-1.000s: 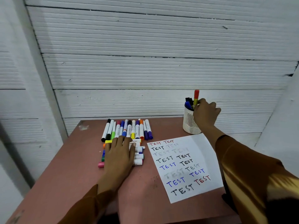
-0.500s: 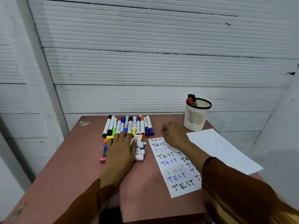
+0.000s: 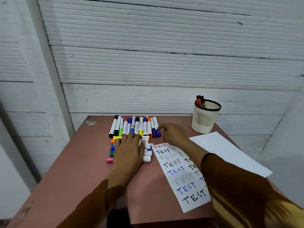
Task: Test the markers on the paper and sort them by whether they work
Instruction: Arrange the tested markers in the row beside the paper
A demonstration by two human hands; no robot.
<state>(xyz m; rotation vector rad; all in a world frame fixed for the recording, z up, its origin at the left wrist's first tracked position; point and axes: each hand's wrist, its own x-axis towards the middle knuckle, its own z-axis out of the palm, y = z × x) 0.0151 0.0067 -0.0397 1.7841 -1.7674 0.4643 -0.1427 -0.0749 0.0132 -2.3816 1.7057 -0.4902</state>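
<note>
- Left hand [image 3: 127, 151] lay flat, fingers straight, on the near marker pile [image 3: 146, 152].
- Right hand [image 3: 173, 133], fingers loosely curled and empty, hovered beside the far marker row [image 3: 134, 126], over the test paper [image 3: 179, 173] on the worktop [image 3: 79, 162].

Brightness: even, fairly bright, cool white cast.
Shadows: soft and faint; a weak one under the left hand [image 3: 128, 152].
Glare: mild sheen on the right sleeve [image 3: 243, 191].
Distortion: wide-angle bowing of the wall [image 3: 164, 46] planks near the edges.
Blur: sleeve at lower right smeared; centre sharp.
</note>
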